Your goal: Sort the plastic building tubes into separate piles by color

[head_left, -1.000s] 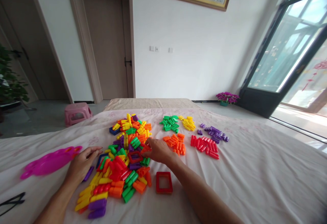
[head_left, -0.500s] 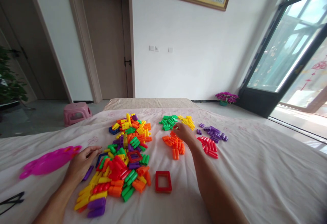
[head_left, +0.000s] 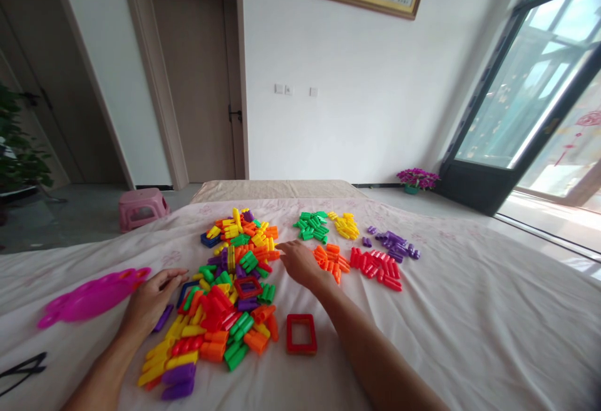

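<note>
A mixed heap of coloured plastic pieces (head_left: pixel 220 308) covers the left middle of the cloth. My right hand (head_left: pixel 298 262) reaches its upper right edge, palm down, fingertips beside orange and yellow pieces; whether it grips one is unclear. My left hand (head_left: pixel 157 295) rests at the heap's left side, fingers curled, with nothing clearly seen in them. Sorted piles lie to the right: green (head_left: pixel 312 226), yellow (head_left: pixel 346 226), purple (head_left: pixel 397 245), red (head_left: pixel 376 266) and orange (head_left: pixel 334 261), the orange one partly behind my right hand. A red square frame (head_left: pixel 301 334) lies nearer me.
A pink tray (head_left: pixel 89 298) lies left of my left hand, and black glasses (head_left: pixel 23 368) sit at the near left. Beyond the cloth-covered surface (head_left: pixel 469 311) are a pink stool (head_left: pixel 142 209) and a flower pot (head_left: pixel 411 189) on the floor.
My right hand has moved left from above the orange pile to the mixed heap, uncovering part of the orange and red piles. My left hand has hardly moved.
</note>
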`<state>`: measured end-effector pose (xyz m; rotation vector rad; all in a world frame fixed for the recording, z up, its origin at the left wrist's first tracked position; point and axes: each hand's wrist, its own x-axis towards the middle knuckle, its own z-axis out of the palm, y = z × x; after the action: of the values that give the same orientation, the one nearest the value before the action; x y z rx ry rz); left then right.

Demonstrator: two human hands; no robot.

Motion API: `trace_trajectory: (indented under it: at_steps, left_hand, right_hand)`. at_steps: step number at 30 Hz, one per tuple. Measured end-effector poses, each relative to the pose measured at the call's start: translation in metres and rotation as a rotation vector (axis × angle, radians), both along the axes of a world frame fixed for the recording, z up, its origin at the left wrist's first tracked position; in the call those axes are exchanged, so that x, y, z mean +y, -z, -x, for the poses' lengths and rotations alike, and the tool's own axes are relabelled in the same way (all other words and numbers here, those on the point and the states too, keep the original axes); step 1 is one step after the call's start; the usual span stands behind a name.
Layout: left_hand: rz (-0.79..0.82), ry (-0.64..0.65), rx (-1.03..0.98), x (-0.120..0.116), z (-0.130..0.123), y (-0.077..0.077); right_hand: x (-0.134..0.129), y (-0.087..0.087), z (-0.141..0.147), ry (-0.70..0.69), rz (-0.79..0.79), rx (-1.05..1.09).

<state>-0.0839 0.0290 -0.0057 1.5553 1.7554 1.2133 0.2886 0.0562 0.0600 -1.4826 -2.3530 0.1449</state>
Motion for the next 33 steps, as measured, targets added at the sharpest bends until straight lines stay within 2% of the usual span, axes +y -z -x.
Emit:
trace_trajectory:
  at_steps: [2,6,11,16,20,26,33]
  left_hand:
    - [0.003,0.0,0.011,0.0,0.0,0.0]
    - [0.007,-0.006,0.036,0.0,0.0,0.0]
    - [0.009,-0.01,0.032,0.001,0.001,0.001]
    - [0.003,-0.01,0.029,0.001,0.001,0.0]
    - [-0.009,-0.012,0.013,-0.001,-0.002,-0.003]
    - [-0.014,-0.011,-0.023,-0.002,-0.004,-0.004]
    - [-0.015,-0.009,-0.084,-0.003,-0.003,0.001]
  right_hand:
    - [-0.001,0.01,0.011,-0.038,0.02,-0.039]
    - [0.0,0.021,0.018,-0.008,0.032,-0.084]
    - [0.004,0.024,0.019,0.071,0.021,-0.113]
    - [0.004,0.024,0.018,0.069,0.008,-0.156]
    - [0.003,0.011,0.008,0.121,0.028,-0.131]
    - [0.006,-0.024,-0.024,0.301,0.033,-0.073]
    - [-0.003,-0.058,-0.061,0.434,0.088,-0.191]
